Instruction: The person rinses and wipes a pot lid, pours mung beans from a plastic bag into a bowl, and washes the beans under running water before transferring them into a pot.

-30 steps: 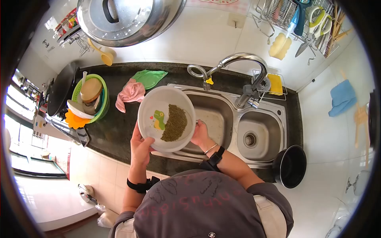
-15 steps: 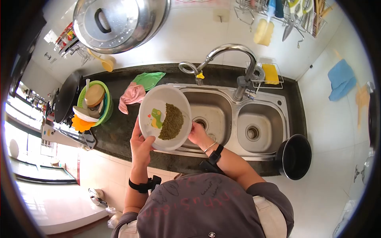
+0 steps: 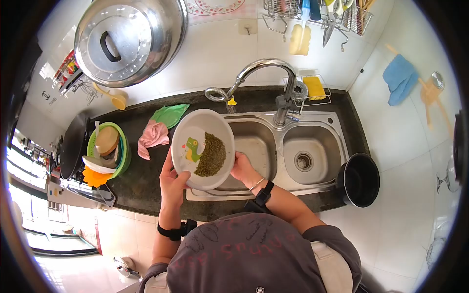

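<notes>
Between both hands is a white bowl (image 3: pixel 181 141) with a green dinosaur picture inside, held over the left edge of the sink. Small green beans, probably mung beans (image 3: pixel 213 155), lie heaped along the right side of its inside. My left hand (image 3: pixel 173 183) grips the lower left rim, thumb on top and fingers under and beside it. My right hand (image 3: pixel 243 168) holds the right rim, its fingers partly hidden behind the bowl. Behind the bowl, the left basin (image 3: pixel 259 146) of the steel sink is partly covered.
A faucet (image 3: pixel 266 63) arches over the double sink; the right basin (image 3: pixel 312 136) is beside it. A black pot (image 3: pixel 359 179) stands at the right counter edge. Pink cloth (image 3: pixel 153 137) and green cloth (image 3: pixel 171 114) lie left, near a green basket (image 3: pixel 126 158) of dishes.
The view has shifted, so the sink and counter sit further left and the wall items differ in height. Both hands still hold the bowl, and the beans remain on its right side.
</notes>
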`<state>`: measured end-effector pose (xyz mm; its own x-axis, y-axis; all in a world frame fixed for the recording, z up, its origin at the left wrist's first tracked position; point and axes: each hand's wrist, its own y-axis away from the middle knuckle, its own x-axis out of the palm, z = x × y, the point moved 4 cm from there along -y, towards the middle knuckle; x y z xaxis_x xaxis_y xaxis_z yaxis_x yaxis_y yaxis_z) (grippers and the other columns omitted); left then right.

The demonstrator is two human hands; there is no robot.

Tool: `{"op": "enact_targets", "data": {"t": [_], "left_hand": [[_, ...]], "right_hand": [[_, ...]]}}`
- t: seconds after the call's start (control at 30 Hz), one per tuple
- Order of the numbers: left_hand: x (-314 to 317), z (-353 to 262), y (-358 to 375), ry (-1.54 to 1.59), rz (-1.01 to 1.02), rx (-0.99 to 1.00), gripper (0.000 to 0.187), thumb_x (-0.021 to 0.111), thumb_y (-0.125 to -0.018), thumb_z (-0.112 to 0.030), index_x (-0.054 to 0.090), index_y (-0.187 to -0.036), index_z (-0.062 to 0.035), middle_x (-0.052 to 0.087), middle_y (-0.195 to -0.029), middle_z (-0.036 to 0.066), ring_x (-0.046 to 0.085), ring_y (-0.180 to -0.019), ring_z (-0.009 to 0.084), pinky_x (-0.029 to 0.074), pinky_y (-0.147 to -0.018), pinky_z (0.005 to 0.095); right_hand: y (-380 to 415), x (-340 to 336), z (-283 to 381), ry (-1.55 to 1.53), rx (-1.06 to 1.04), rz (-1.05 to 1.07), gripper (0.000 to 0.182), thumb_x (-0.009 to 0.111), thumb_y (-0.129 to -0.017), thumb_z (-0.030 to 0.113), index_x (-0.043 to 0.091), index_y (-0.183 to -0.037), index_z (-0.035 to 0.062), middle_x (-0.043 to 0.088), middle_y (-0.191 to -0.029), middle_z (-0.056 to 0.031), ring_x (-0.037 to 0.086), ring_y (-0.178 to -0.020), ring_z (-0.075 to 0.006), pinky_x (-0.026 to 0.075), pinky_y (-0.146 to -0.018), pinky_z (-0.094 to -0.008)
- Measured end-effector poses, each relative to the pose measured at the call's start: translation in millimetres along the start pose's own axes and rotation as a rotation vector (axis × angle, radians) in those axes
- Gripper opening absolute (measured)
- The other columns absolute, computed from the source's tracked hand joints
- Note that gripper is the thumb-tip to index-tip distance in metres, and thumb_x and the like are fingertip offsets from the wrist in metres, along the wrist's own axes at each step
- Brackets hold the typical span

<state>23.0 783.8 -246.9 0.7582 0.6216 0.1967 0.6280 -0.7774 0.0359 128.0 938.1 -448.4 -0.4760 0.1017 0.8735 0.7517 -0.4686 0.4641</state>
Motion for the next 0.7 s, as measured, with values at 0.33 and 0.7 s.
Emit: {"op": "enact_targets", "data": {"t": [0.33, 0.7], "left_hand": [[-1, -5, -9, -0.025, 0.092, -0.027, 0.08, 0.049, -0.068, 0.011, 0.028, -0.143, -0.009, 0.053, -0.124, 0.013, 0.063, -0.092, 0.0189, 0.058, -0.057, 0.0253], [-8, 2, -18, -0.23, 0.161, 0.035, 0.077, 0.055, -0.069, 0.008, 0.034, -0.141, -0.0079, 0.053, -0.119, 0.011, 0.06, -0.094, 0.0156, 0.057, -0.06, 0.0252]], "right_hand": [[9, -16, 4, 0.006, -0.064, -0.055, 0.024, 0.038, -0.097, 0.019, 0.056, -0.1, 0.0029, 0.062, -0.096, -0.0068, 0.058, -0.088, -0.0186, 0.049, -0.083, -0.0337], [-2, -22, -6, 0.005, -0.048, -0.051, 0.028, 0.035, -0.097, 0.017, 0.055, -0.107, 0.0005, 0.06, -0.106, -0.0111, 0.059, -0.098, -0.023, 0.05, -0.087, -0.0391]]}}
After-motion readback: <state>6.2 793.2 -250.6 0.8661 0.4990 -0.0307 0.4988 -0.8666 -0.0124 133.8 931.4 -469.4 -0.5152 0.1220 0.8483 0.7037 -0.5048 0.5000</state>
